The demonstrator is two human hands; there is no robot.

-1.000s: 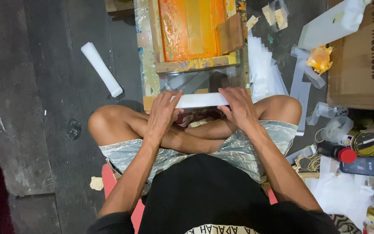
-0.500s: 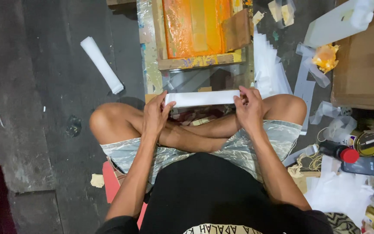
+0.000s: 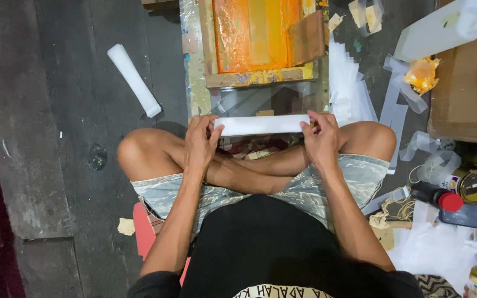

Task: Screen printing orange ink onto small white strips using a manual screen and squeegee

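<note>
You sit cross-legged on the dark floor [image 3: 56, 165], both forearms reaching forward over your knees. Your left hand [image 3: 201, 140] curls round the left end of a white rolled sheet [image 3: 260, 124], fingers wrapped over its top and thumb tucked beneath. Your right hand [image 3: 320, 138] grips the right end the same way, fingertips pinching the edge. Both hands are closed on the roll, which lies level between them, held above your crossed shins and just short of the near edge of the wooden printing frame [image 3: 260, 77] with its orange screen.

The ends of the roll are covered by your fingers, so you cannot tell how tightly it is wound. The frame is cut off at the top of the view.

A second white roll [image 3: 134, 79] lies on the floor well to the left of your left hand. Loose white sheets [image 3: 349, 88] lie just beyond your right hand, and a cardboard box [image 3: 467, 88] sits at the right edge.
</note>
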